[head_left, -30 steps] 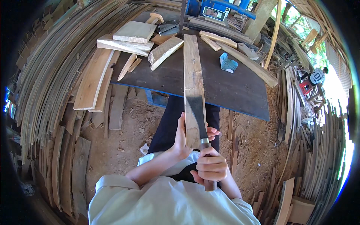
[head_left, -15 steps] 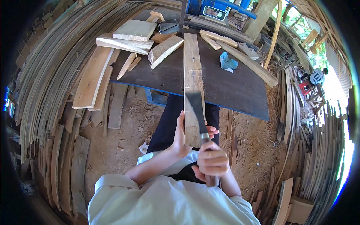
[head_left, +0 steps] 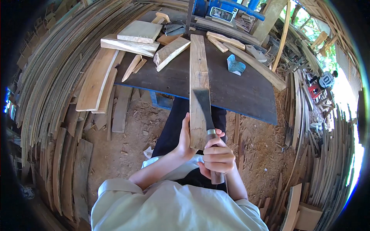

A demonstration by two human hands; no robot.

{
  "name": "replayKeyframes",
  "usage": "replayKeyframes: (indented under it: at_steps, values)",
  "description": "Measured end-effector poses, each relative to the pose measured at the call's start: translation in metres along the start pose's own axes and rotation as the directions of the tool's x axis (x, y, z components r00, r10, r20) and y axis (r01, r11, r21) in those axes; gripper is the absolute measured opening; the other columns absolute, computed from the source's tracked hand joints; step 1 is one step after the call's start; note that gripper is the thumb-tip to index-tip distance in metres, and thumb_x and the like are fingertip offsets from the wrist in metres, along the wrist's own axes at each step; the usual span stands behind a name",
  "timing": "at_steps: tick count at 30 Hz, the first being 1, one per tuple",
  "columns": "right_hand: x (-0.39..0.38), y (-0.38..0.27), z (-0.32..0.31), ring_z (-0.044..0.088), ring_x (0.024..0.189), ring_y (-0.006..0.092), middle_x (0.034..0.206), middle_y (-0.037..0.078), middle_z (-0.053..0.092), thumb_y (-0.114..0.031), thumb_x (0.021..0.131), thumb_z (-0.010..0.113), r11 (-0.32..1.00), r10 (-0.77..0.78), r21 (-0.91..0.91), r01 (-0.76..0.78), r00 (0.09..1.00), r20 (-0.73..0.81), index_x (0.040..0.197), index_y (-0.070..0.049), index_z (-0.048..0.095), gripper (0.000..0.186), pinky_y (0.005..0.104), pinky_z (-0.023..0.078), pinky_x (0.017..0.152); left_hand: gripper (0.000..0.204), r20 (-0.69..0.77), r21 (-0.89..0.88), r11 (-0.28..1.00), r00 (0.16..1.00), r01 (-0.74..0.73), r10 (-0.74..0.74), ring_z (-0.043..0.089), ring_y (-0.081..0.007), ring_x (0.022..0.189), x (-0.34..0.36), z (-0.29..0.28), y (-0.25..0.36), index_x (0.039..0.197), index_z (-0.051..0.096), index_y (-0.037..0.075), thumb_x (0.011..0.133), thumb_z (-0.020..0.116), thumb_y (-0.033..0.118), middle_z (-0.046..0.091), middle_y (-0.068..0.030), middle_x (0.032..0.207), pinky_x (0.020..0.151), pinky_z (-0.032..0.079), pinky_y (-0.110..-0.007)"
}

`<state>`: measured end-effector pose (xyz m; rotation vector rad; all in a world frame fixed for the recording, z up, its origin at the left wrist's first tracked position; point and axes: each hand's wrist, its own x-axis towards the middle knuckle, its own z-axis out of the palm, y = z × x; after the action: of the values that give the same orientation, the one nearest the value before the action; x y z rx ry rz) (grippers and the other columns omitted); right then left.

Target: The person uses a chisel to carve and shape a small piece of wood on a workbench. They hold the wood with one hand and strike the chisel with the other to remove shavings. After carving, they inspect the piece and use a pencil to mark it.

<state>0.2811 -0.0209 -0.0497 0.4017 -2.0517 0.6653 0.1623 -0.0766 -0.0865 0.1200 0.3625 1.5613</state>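
Note:
A long pale wooden board runs from the dark tabletop toward my body, extending past the near edge. My left hand holds its near end, thumb along the left side and fingertips showing on the right. My right hand grips the round wooden handle of a broad dark-bladed chisel-like tool, with a metal collar above the fist. The blade lies along the upper face of the board, its wide tip just below some pencil-like lines.
Wood offcuts and narrow sticks lie around the board, with a small blue scrap. A blue machine holds a phone at the back. Timber stacks line both sides; another person is by a red stool at right.
The tool and my right hand have moved away from me along the board, the blade tip sitting higher on it. My left hand and the board have shifted only slightly.

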Motion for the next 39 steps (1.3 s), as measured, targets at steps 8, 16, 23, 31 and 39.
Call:
replayKeyframes:
  at_steps: [8, 16, 23, 31, 39]
  values:
    - [-0.002, -0.019, -0.006, 0.056, 0.055, 0.0173, 0.054, 0.001, 0.053, 0.006, 0.061, 0.065, 1.000, 0.016, 0.002, -0.016, 0.998, -0.061, 0.052, -0.008, 0.049, 0.023, 0.0350, 0.050, 0.064, 0.079, -0.013, 0.064, 0.997, 0.999, -0.043, 0.044, 0.061, -0.0423, 0.104, 0.005, -0.004, 0.000, 0.120, 0.054, 0.003, 0.094, 0.014, 0.066, 0.066, -0.0228, 0.098, 0.094, 0.047, -0.049]
    - [0.002, 0.000, 0.002, 0.055, 0.060, 0.0188, 0.062, 0.002, 0.053, 0.006, 0.059, 0.067, 0.998, 0.022, -0.054, -0.021, 1.000, 0.008, 0.057, -0.007, 0.051, 0.021, 0.0354, 0.049, 0.072, 0.083, 0.003, 0.025, 1.000, 1.000, 0.008, -0.008, 0.060, -0.0402, 0.105, 0.002, -0.005, 0.000, 0.122, 0.053, 0.002, 0.092, 0.015, 0.069, 0.065, -0.0223, 0.102, 0.094, 0.047, -0.048]
    - [0.007, 0.001, -0.002, 0.056, 0.059, 0.0194, 0.060, 0.002, 0.053, 0.007, 0.061, 0.065, 1.000, -0.011, -0.024, 0.010, 1.000, -0.014, 0.055, -0.008, 0.049, 0.022, 0.0354, 0.049, 0.069, 0.081, -0.033, 0.031, 0.999, 0.999, -0.013, 0.014, 0.061, -0.0381, 0.100, 0.002, -0.001, 0.000, 0.119, 0.053, 0.000, 0.093, 0.017, 0.068, 0.065, -0.0203, 0.097, 0.093, 0.047, -0.046]
    - [0.003, -0.001, 0.002, 0.056, 0.060, 0.0187, 0.060, 0.001, 0.053, 0.007, 0.059, 0.064, 0.999, 0.013, -0.035, -0.014, 1.000, -0.015, 0.055, -0.008, 0.050, 0.022, 0.0352, 0.049, 0.071, 0.081, -0.042, 0.077, 0.996, 0.998, -0.033, 0.036, 0.063, -0.0398, 0.095, 0.003, -0.002, 0.000, 0.113, 0.055, 0.000, 0.092, 0.017, 0.069, 0.066, -0.0207, 0.094, 0.089, 0.049, -0.048]
    - [0.027, 0.032, -0.001, 0.056, 0.059, 0.0186, 0.058, 0.003, 0.051, 0.008, 0.061, 0.065, 0.999, 0.031, -0.012, -0.032, 0.999, -0.025, 0.054, -0.007, 0.050, 0.022, 0.0360, 0.048, 0.071, 0.061, -0.143, -0.128, 0.989, 0.988, -0.068, 0.049, 0.059, -0.0191, 0.094, 0.001, 0.001, -0.001, 0.123, 0.050, 0.010, 0.095, 0.034, 0.062, 0.058, -0.0069, 0.107, 0.082, 0.049, -0.037]
